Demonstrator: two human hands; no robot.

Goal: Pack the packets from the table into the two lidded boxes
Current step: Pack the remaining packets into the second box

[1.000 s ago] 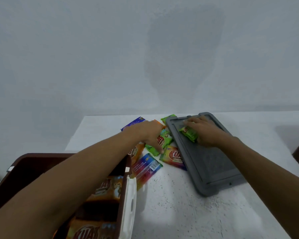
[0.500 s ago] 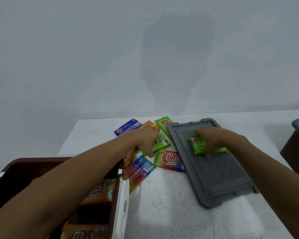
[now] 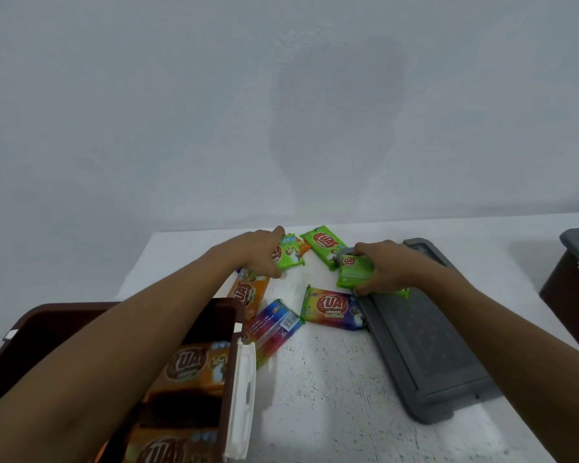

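Observation:
My left hand (image 3: 259, 253) grips a green packet (image 3: 290, 253) at the far middle of the white table (image 3: 331, 396). My right hand (image 3: 386, 267) holds another green packet (image 3: 353, 270) at the far end of the grey lid (image 3: 425, 345). A third green packet (image 3: 325, 245) lies between the hands. Two rainbow packets (image 3: 331, 309) (image 3: 274, 330) and an orange packet (image 3: 248, 292) lie on the table. The open brown box (image 3: 229, 332) at the lower left holds orange packets (image 3: 194, 365).
A second brown box (image 3: 572, 289) with a grey lid on it stands at the right edge. A white latch (image 3: 243, 402) hangs on the near box's right wall. A pale wall rises behind the table.
Both hands have closed on green packets. The left hand has moved away from me with its packet. The right hand has drawn its packet left, to the lid's far corner.

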